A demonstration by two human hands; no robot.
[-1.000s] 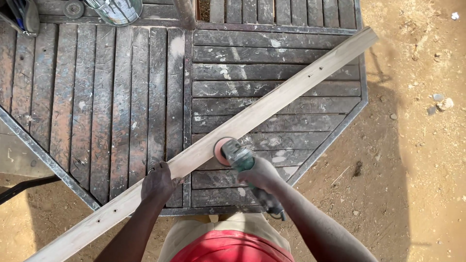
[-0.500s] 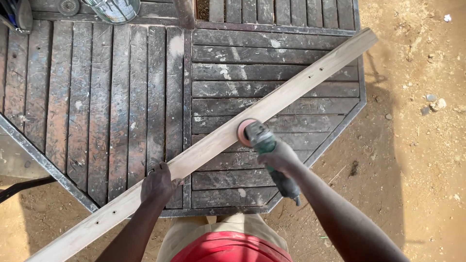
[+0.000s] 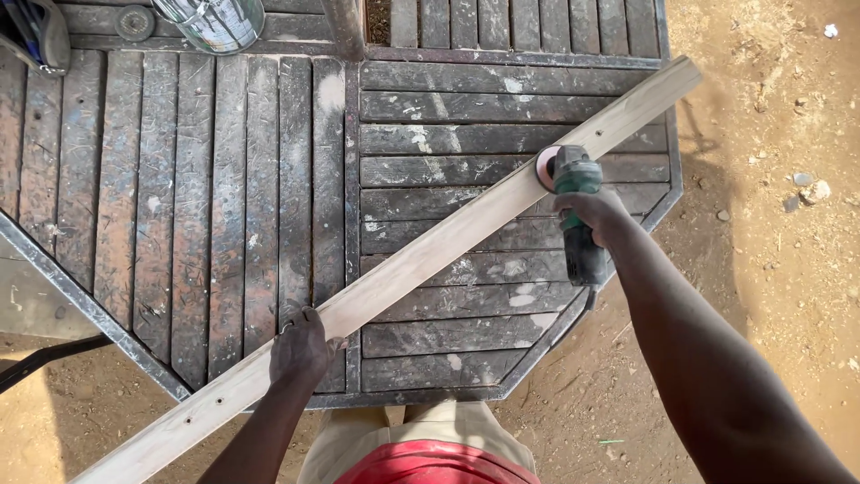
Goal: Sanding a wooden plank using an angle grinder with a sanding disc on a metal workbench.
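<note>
A long pale plank [image 3: 421, 260] lies slantwise across a dark slatted table [image 3: 215, 197], running from about 8 o'clock at the bottom left edge of the view up to about 2 o'clock near the table's far right corner. The left hand [image 3: 300, 345] sits at about 7 o'clock from the view's middle, palm down on the plank with fingers curled over its far edge, pressing it to the table. The right hand [image 3: 596, 215], at about 3 o'clock, is wrapped tight around the green and black body of a grinder [image 3: 578, 220]; its round pinkish disc [image 3: 545, 168] touches the plank's near edge, toward the upper end. The grinder's dark handle points back toward the person, past the table's rim, with a cord trailing off below it. The two hands are well apart along the plank. At 11 o'clock, near the table's far edge, stands a metal can [image 3: 215, 22], and just left of it lies a small round disc-shaped thing [image 3: 134, 22]. At the far left corner a dark bag [image 3: 36, 31] shows in part. The table's slats are streaked with pale dust. Sandy ground [image 3: 788, 224] with small stones lies to the right, and at 6 o'clock the person's red shirt [image 3: 430, 466] and tan trousers show.
</note>
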